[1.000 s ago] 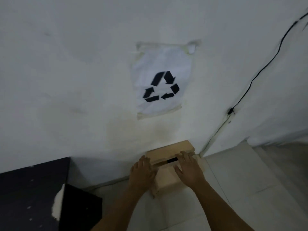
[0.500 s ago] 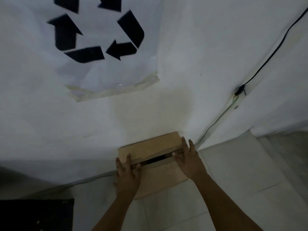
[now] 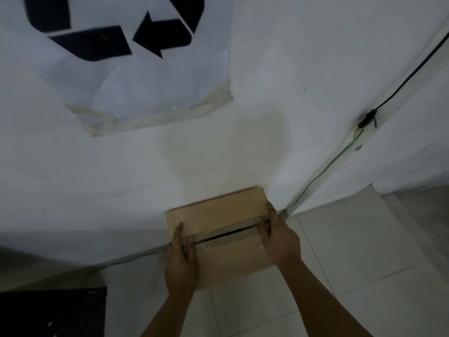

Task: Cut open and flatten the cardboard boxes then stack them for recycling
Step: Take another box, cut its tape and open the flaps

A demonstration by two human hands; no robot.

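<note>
Flattened brown cardboard (image 3: 218, 215) lies on the white tiled floor, its far edge against the wall below a recycling sign (image 3: 136, 69). A dark slit with rows of short marks runs across its middle. My left hand (image 3: 182, 261) rests on its left edge with fingers stretched forward. My right hand (image 3: 279, 239) lies on its right edge, fingers pointing toward the wall and thumb on the top face. I cannot tell how many layers lie underneath.
A black cable (image 3: 401, 86) runs down the wall corner to a clip, with a thin green wire (image 3: 332, 161) continuing to the floor. A dark object (image 3: 53, 312) sits at the lower left. Pale floor tiles (image 3: 364, 251) extend to the right.
The camera has moved closer and lower toward the wall. Both hands have slid outward to the cardboard's left and right edges, and the cardboard now lies flatter against the wall.
</note>
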